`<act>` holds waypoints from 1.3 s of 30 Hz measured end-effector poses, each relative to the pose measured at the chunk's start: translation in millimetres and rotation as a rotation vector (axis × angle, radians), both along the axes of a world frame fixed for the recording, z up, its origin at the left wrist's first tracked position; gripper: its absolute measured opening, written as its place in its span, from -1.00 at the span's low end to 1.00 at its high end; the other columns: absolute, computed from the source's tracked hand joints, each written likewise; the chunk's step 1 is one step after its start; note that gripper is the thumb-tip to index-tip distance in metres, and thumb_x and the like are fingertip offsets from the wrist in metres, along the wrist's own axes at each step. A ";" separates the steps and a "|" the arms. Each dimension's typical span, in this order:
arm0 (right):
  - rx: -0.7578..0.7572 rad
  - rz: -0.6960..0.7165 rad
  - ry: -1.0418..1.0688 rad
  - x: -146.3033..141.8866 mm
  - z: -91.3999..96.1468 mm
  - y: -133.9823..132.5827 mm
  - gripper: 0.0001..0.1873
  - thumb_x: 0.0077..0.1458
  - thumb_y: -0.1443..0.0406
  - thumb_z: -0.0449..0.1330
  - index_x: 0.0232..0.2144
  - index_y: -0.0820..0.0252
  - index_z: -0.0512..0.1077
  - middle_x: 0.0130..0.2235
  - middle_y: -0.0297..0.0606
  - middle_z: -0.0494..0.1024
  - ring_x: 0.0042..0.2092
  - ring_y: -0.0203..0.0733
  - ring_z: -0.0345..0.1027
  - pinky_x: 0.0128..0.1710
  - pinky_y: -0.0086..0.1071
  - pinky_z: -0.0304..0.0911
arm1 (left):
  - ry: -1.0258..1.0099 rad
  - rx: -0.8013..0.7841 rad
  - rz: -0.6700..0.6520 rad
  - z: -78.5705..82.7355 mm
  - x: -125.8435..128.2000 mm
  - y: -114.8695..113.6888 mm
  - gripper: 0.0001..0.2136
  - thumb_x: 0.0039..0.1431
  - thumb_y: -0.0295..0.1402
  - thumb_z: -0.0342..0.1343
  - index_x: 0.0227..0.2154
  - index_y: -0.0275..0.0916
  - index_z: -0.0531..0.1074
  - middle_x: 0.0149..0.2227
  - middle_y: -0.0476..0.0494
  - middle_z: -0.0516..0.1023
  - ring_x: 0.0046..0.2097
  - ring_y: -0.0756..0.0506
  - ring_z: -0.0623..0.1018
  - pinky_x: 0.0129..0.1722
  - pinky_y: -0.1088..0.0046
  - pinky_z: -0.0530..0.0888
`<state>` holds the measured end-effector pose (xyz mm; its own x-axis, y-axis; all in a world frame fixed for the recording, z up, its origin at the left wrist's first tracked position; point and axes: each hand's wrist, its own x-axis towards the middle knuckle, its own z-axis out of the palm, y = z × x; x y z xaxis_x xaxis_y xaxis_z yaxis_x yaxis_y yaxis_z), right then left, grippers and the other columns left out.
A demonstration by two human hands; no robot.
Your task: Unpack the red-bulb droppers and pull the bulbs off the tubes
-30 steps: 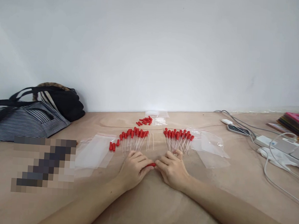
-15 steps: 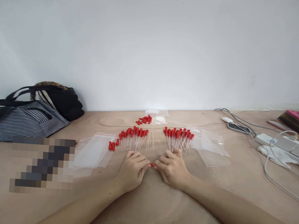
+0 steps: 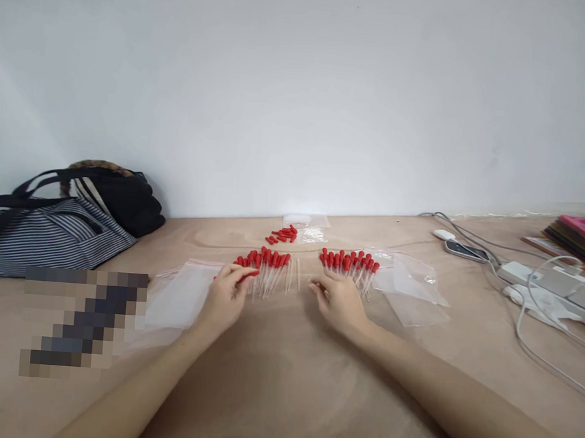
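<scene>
Item: dropper [image 3: 250, 274], red bulb on a thin clear stem.
Location: at the fingertips of your left hand [image 3: 224, 297], thumb and forefinger closed on its bulb end; the left dropper row [image 3: 270, 265] fans out just beyond those fingertips.
Right hand [image 3: 339, 302]: fingers loosely apart, clamped on nothing, tips touching the near stems of the right dropper row [image 3: 352, 263].
Handling: likely very light, with a slender, brittle, slick stem and a soft, grippy bulb. Take yours by the bulb.
Adjacent: zip bag [image 3: 179, 298] outside your left fingers; loose red bulbs [image 3: 282, 233] well beyond both hands.
</scene>
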<state>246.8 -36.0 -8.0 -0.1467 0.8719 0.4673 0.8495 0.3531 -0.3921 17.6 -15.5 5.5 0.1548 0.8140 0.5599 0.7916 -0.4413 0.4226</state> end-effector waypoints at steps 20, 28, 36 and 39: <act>-0.442 -0.292 -0.004 -35.1 2.3 82.8 -0.72 0.01 0.30 0.07 -0.23 0.37 0.41 -0.17 0.09 0.45 -0.18 -0.09 0.38 -0.28 -0.38 0.24 | 0.095 -0.360 0.423 1.7 -61.7 31.8 -0.68 -0.05 -0.12 0.02 -0.37 -0.28 0.44 -0.32 -0.16 0.56 -0.29 -0.14 0.53 -0.32 0.44 0.39; -0.399 -0.329 -0.054 -2.1 17.0 69.5 -0.75 0.05 0.27 0.01 -0.28 0.21 0.43 -0.22 -0.08 0.49 -0.17 -0.10 0.37 -0.29 -0.36 0.21 | 0.099 -0.366 0.447 8.7 -67.0 28.2 -0.72 0.06 -0.28 -0.11 -0.36 -0.29 0.46 -0.33 -0.18 0.57 -0.25 -0.18 0.52 -0.29 0.41 0.37; -0.413 -0.445 -0.121 24.9 22.2 59.9 -0.66 -0.06 0.08 0.10 -0.37 0.21 0.46 -0.28 -0.06 0.51 -0.23 -0.03 0.39 -0.33 -0.29 0.19 | 0.119 0.129 0.125 4.9 -21.2 1.4 -0.79 0.09 -0.28 -0.08 -0.35 -0.25 0.41 -0.36 -0.15 0.49 -0.27 -0.13 0.45 -0.25 0.38 0.37; -0.415 -0.458 -0.128 19.9 20.8 58.3 -0.66 -0.07 0.08 0.11 -0.35 0.21 0.46 -0.26 -0.03 0.50 -0.23 -0.05 0.39 -0.32 -0.30 0.19 | 0.173 0.046 -0.310 -4.9 11.7 -20.3 -0.85 0.11 -0.35 -0.05 -0.40 -0.23 0.41 -0.39 -0.10 0.47 -0.32 -0.05 0.45 -0.28 0.45 0.38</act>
